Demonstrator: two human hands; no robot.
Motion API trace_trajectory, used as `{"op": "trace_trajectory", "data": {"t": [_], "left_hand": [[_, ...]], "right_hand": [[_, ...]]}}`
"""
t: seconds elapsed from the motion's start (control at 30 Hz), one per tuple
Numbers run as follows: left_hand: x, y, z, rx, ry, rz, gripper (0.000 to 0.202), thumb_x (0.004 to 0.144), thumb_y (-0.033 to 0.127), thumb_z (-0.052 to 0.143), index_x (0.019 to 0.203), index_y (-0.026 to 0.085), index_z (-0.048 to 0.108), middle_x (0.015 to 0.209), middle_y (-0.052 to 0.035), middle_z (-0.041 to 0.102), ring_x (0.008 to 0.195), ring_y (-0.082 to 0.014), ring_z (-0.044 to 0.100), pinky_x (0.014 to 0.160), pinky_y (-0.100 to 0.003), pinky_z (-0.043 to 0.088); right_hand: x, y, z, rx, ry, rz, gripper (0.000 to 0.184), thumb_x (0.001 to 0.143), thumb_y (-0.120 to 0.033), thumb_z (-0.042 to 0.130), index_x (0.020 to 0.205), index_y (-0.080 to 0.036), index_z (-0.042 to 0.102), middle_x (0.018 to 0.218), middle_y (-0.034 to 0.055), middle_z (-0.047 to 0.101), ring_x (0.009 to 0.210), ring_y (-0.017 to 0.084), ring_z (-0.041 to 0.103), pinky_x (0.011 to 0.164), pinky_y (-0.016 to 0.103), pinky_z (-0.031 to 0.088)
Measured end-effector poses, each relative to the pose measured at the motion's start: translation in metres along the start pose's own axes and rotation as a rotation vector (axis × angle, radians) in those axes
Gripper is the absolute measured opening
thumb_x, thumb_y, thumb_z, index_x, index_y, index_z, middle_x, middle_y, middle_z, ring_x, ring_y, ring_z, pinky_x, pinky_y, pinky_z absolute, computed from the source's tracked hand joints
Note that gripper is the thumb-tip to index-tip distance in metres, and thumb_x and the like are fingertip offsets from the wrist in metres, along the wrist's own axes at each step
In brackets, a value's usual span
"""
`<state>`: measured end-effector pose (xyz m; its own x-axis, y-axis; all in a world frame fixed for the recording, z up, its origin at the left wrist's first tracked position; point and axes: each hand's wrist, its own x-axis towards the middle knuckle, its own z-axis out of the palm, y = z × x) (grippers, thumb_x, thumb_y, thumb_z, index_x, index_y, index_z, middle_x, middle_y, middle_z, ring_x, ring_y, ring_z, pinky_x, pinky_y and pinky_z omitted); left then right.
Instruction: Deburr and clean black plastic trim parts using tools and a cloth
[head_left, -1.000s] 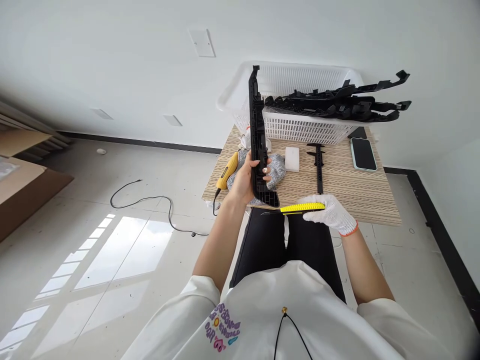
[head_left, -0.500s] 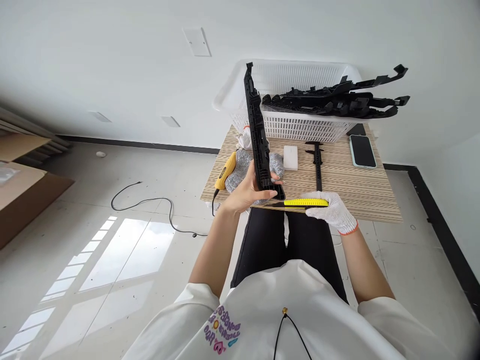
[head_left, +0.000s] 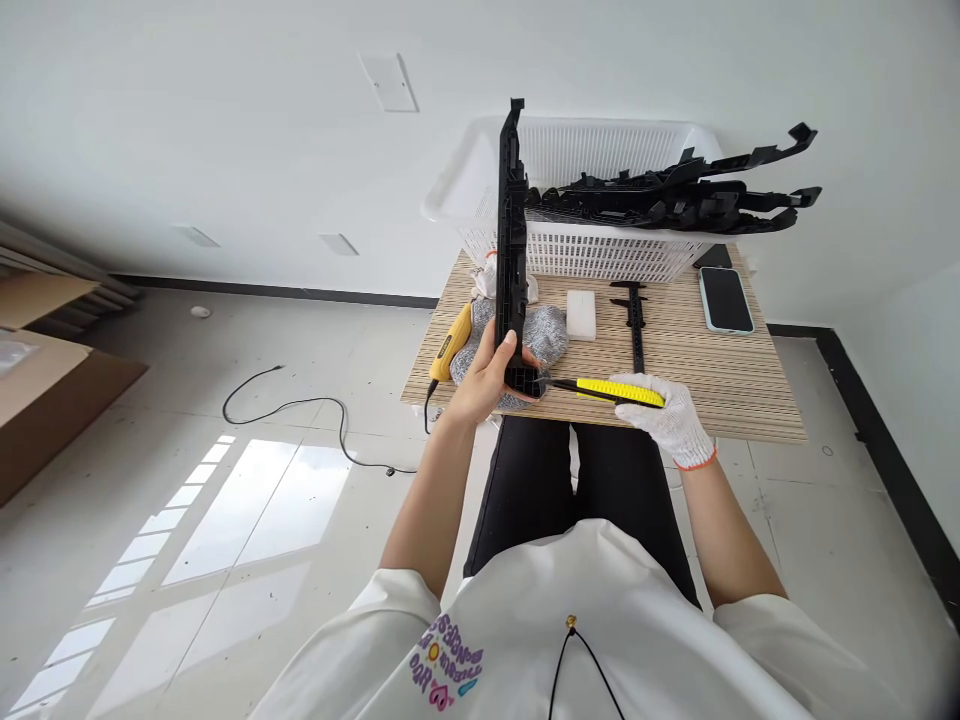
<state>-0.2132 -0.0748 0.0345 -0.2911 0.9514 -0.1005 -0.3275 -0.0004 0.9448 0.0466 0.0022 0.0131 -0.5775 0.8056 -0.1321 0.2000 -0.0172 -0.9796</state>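
My bare left hand (head_left: pixel 486 378) is wrapped round the lower end of a long black plastic part (head_left: pixel 512 230), which stands nearly upright above the table's front edge. On my right hand (head_left: pixel 664 415) is a white knitted glove, and it grips a yellow-and-black utility knife (head_left: pixel 619 391). The knife's tip points left and meets the foot of the plastic part; whether it touches or cuts I cannot tell. Behind my left hand lie grey knitted gloves (head_left: pixel 546 335). A yellow corded tool (head_left: pixel 451 343) rests beside them.
A white basket (head_left: pixel 592 250) at the table's back holds several similar black parts (head_left: pixel 660 205) jutting out rightward. On the wood-grain table (head_left: pixel 697 380) lie a white block (head_left: pixel 581 315), a black caliper (head_left: pixel 636 325) and a phone (head_left: pixel 726 300). A cable (head_left: pixel 330 399) snakes across the floor.
The plastic part has turned more upright, and my left thumb now lies along its face. The knife's tip has risen slightly to the part's foot.
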Motion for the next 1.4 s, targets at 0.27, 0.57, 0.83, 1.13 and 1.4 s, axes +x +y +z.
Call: {"op": "trace_trajectory", "data": {"t": [0.27, 0.57, 0.83, 1.13, 1.4], "left_hand": [[-0.008, 0.003, -0.004, -0.087, -0.11, -0.121, 0.062, 0.091, 0.034, 0.064, 0.147, 0.034, 0.039, 0.096, -0.0025, 0.069, 0.101, -0.0217, 0.068, 0.08, -0.031, 0.057], [-0.003, -0.012, 0.003, -0.084, -0.083, -0.122, 0.033, 0.088, 0.043, 0.066, 0.113, 0.021, 0.062, 0.085, -0.0015, 0.062, 0.072, -0.0133, 0.063, 0.072, -0.029, 0.059], [0.0, -0.017, 0.014, -0.107, -0.173, -0.268, 0.05, 0.087, 0.065, 0.057, 0.073, 0.017, 0.057, 0.056, 0.0048, 0.038, 0.045, -0.0083, 0.039, 0.054, -0.025, 0.053], [-0.001, -0.015, 0.014, -0.038, -0.109, -0.291, 0.037, 0.093, 0.046, 0.059, 0.118, 0.019, 0.067, 0.093, -0.0066, 0.072, 0.086, -0.0213, 0.07, 0.07, -0.028, 0.058], [0.0, -0.012, 0.005, -0.121, -0.129, -0.323, 0.043, 0.091, 0.033, 0.065, 0.131, 0.019, 0.061, 0.106, -0.0088, 0.071, 0.099, -0.0225, 0.069, 0.082, -0.034, 0.06]], "right_hand": [[0.002, -0.003, -0.002, 0.036, -0.032, 0.02, 0.047, 0.065, -0.033, 0.085, 0.109, -0.02, 0.076, 0.097, 0.007, 0.074, 0.072, 0.015, 0.065, 0.061, 0.026, 0.054], [0.005, 0.0, 0.002, 0.121, 0.117, 0.058, 0.048, 0.065, -0.03, 0.08, 0.111, -0.018, 0.074, 0.075, 0.0016, 0.067, 0.055, 0.01, 0.053, 0.046, 0.022, 0.043], [0.005, 0.001, 0.0, 0.112, 0.093, 0.047, 0.045, 0.066, -0.03, 0.081, 0.109, -0.02, 0.075, 0.081, 0.0035, 0.07, 0.063, 0.014, 0.06, 0.052, 0.025, 0.049], [0.006, 0.0, -0.001, 0.042, -0.038, 0.03, 0.046, 0.066, -0.034, 0.084, 0.109, -0.022, 0.076, 0.098, 0.0051, 0.074, 0.077, 0.017, 0.066, 0.065, 0.028, 0.055], [0.005, -0.002, -0.003, -0.014, -0.104, 0.048, 0.049, 0.064, -0.035, 0.085, 0.11, -0.021, 0.076, 0.102, 0.0065, 0.074, 0.078, 0.019, 0.069, 0.066, 0.029, 0.057]]}}
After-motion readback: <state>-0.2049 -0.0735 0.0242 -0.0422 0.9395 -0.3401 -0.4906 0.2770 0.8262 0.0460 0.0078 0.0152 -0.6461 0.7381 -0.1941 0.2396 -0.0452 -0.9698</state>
